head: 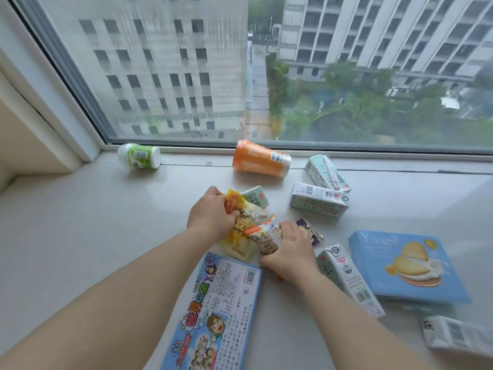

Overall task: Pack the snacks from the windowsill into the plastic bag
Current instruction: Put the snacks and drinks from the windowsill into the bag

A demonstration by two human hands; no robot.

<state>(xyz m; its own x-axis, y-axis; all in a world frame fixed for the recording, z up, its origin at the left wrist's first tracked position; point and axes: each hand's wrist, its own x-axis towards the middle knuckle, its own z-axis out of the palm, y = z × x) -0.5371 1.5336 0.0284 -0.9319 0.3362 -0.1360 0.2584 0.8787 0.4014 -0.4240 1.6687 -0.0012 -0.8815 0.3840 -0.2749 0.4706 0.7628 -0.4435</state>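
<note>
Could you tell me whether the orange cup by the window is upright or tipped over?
Tipped over: the orange cup lies on its side on the windowsill.

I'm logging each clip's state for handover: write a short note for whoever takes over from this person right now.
Left hand grips a yellow snack packet.
Right hand grips an orange-topped snack packet.
Both are low over the windowsill.
Still lying there: green bottle, orange cup, four milk cartons, e.g., purple packet, blue biscuit box, cartoon box.
No plastic bag is in view.
Done: nothing visibly packed.
Left: find the bag and pack everything.
</note>
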